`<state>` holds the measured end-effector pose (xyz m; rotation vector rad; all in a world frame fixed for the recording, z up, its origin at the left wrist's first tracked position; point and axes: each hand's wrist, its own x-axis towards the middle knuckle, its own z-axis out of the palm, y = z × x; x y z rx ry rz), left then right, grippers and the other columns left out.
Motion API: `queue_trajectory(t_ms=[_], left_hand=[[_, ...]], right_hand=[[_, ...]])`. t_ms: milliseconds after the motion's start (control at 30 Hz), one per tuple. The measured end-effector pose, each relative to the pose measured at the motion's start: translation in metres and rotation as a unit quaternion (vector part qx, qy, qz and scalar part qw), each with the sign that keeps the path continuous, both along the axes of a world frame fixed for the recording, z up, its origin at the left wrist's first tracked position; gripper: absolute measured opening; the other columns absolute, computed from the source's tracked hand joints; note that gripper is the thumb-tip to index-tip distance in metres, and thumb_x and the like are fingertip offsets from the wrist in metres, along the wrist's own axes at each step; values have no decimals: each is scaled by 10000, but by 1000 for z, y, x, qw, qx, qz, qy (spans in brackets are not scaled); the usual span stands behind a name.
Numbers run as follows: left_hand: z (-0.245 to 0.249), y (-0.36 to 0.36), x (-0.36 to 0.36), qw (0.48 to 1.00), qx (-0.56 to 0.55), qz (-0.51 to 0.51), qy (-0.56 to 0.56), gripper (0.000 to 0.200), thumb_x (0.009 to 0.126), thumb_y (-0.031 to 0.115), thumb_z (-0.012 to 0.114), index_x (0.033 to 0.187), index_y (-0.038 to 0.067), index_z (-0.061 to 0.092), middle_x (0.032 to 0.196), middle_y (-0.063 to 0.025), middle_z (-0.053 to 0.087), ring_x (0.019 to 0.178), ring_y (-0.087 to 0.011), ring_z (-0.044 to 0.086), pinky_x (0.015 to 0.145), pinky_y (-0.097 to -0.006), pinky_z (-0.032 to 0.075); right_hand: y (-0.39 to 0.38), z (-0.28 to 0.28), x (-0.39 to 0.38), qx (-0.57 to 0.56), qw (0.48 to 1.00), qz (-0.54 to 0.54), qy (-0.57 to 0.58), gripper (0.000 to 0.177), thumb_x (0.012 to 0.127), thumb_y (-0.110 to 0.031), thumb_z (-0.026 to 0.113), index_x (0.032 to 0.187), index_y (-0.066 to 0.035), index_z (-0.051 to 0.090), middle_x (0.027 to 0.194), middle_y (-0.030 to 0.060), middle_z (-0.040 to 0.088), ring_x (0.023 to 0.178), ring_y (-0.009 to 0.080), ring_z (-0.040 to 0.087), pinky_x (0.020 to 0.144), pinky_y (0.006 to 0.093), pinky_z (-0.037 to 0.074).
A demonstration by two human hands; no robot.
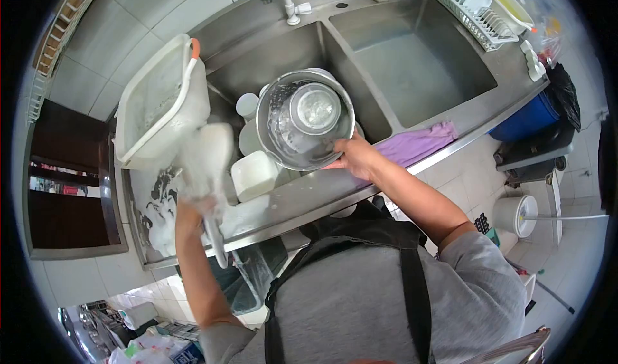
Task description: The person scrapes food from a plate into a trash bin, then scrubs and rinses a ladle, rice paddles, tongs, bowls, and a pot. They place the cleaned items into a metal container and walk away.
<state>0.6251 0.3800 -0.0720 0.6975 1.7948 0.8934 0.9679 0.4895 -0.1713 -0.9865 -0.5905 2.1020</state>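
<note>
Looks like mid wash-up, probably at the sudsing step. Gripping the rim of a wide round silver metal bowl [280, 124] with the right hand [356, 156], on the near right side. Seeing a smaller round silver metal bowl [315, 108] inside it, with whitish froth in both. Can't tell whether the grip alone bears the wide bowl, or whether resting on the white containers below. Located over the left steel basin [283, 51] either way.

Can't confirm the left hand's [197, 213] grip: smeared by motion blur, right at a long white object [215, 148]. Too blurred to identify.

For the next move, would keep the wide bowl level to avoid sliding the inner one, and steady the rim before any scrubbing.

Edges: tight on the left. Boxed in by a large white rectangular plastic tub [185, 124] with an orange-ended handle, plus white foam [164, 222] on the steel surface [302, 190]. Mind the white rectangular plastic container [253, 174] just below the wide bowl. More room to the right, over the right steel basin [460, 61], past the raised steel divider [360, 74]. Watch for the purple cloth [418, 143] along the front edge.
</note>
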Motion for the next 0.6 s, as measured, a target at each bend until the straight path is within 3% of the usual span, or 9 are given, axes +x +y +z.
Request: queue_trajectory(t_ms=[67,133,200,233,300,400,467,567,600], left_hand=[[6,36,81,989,114,-89,7,652,622,-20,645,1245,-13,452,997,-165,625,787,-203,638,592,-301,536],[-6,78,129,971,68,-227,-19,803,568,-22,663,1307,-72,351,1056,-165,607,915,-232,627,741,-310,524],[-46,115,155,907,65,-344,235,841,580,56,693,1337,-51,343,1082,-182,601,965,-260,617,828,-301,484],[-37,132,174,886,-19,-403,228,864,588,95,707,1359,-26,335,1102,-231,598,996,-301,620,874,-344,470],[-25,152,204,793,-104,-461,385,847,619,176,745,1346,-33,364,1106,-259,602,1012,-338,617,902,-370,456],[-17,177,221,723,-22,-521,453,786,653,367,759,1264,-38,474,1084,-280,607,1033,-345,605,881,-384,467],[-5,206,221,724,-25,-549,417,775,651,412,767,1231,-38,517,1093,-263,614,1025,-348,609,896,-381,461],[25,250,222,739,-2,-572,357,645,697,453,754,1103,-34,631,1009,-197,661,908,-287,646,854,-344,476],[19,273,215,783,35,-557,272,543,747,385,727,1078,-37,638,968,-183,669,876,-263,646,830,-341,480]], right_hand=[[-2,1,13,5,1000,-15,-23,663,792,104,384,1379,-132,188,1311,200,414,1062,392,576,787,517,571],[-2,-5,22,-25,1000,-18,3,677,788,104,384,1373,-155,162,1322,193,395,1070,396,569,778,533,569],[-3,-4,28,-33,999,-25,28,689,776,99,386,1346,-157,96,1331,210,343,1068,422,559,780,551,566],[0,-2,29,-30,999,-22,30,689,776,99,386,1346,-157,96,1331,210,343,1068,422,559,780,551,566],[5,-1,28,-55,995,-74,32,598,798,83,371,1296,-128,115,1291,253,342,1011,436,573,711,515,594],[28,-23,33,-105,986,-39,124,594,772,104,359,1296,-72,140,1258,282,350,1001,466,566,715,548,587],[43,-37,35,-119,965,-13,232,617,751,116,353,1313,-53,164,1245,278,366,1030,484,546,737,583,573],[51,-28,41,-95,978,-50,177,640,750,118,351,1330,-61,149,1254,269,367,1048,482,536,746,589,568],[52,-21,44,-107,983,-50,138,648,750,136,321,1365,-24,194,1308,254,374,1110,471,511,860,603,513]])
